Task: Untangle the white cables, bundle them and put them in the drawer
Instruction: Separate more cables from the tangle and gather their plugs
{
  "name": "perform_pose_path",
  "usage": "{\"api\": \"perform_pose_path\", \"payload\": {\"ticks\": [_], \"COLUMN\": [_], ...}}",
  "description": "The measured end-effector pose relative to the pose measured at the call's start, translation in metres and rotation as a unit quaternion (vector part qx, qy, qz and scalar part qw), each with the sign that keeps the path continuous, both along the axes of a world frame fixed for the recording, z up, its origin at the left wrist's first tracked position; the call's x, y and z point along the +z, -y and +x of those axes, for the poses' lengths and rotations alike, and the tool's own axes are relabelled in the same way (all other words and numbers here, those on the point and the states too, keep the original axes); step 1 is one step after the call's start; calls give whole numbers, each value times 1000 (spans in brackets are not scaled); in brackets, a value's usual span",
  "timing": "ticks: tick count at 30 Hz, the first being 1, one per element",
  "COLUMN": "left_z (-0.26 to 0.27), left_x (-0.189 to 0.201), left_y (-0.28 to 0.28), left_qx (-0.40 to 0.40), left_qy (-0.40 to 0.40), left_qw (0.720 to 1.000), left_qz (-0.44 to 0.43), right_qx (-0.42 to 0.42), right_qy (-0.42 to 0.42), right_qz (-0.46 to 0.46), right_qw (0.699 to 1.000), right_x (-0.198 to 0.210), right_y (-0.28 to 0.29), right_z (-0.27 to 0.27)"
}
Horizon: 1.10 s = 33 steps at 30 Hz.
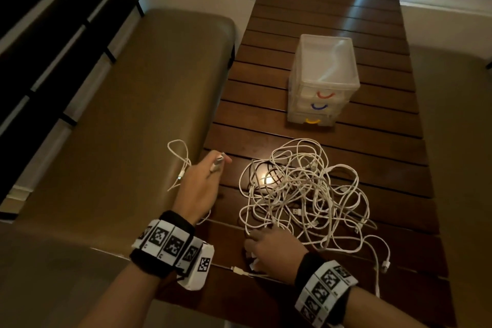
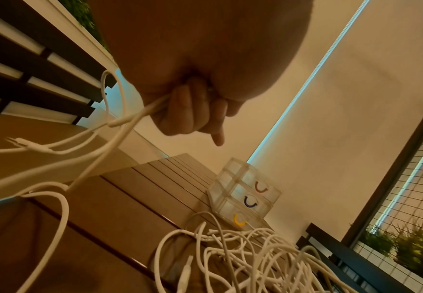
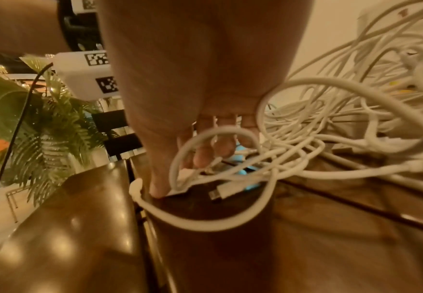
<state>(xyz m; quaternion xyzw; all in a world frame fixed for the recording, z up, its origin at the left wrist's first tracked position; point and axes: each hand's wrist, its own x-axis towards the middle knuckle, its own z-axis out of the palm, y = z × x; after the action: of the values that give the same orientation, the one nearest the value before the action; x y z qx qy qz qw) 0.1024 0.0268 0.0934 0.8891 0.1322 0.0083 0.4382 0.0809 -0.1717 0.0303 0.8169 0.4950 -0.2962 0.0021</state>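
My left hand (image 1: 198, 189) grips a few white cable strands (image 2: 130, 119) at the slatted table's (image 1: 346, 21) left edge. My right hand (image 1: 271, 250) pinches into the tangled cables (image 1: 303, 192); the three-drawer organizer (image 1: 323, 80) stands beyond, drawers closed.

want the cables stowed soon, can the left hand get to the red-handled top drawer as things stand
Probably not yet: the left hand grips a white cable, so it isn't free. The path over the table to the red-handled drawer looks unobstructed.

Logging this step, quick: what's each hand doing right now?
Left hand: fingers curled round a cable.
Right hand: fingers down in the tangle, pinching a strand, it seems.
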Motion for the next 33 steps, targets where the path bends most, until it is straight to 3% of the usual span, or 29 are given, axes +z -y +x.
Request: {"api": "perform_pose_path", "payload": {"ticks": [6,8,12,18,22,27,33], "left_z": [-5,-6,-7,-8,-12,-17,-18], "left_x": [-4,-3,6,13,13,3,4], "left_y": [11,12,16,20,17,15,29], "left_qx": [-22,-34,-46,-46,-40,-43,-75], "left_qy": [-27,-43,-53,-40,-33,-32,-17], "left_qw": [998,997,996,994,994,993,984], "left_qz": [-44,-50,-57,-86,-100,-102,-162], "right_qx": [-80,-139,-275,-66,-51,-113,-300], "right_qy": [-29,-71,-132,-76,-30,-38,-41], "right_qz": [-25,31,141,10,-27,85,269], "right_qw": [996,987,942,995,998,989,914], "right_x": [-2,5,26,13,4,4,60], "right_y": [-7,-3,15,7,-2,11,17], "right_z": [-4,1,23,5,-14,-6,34]}}
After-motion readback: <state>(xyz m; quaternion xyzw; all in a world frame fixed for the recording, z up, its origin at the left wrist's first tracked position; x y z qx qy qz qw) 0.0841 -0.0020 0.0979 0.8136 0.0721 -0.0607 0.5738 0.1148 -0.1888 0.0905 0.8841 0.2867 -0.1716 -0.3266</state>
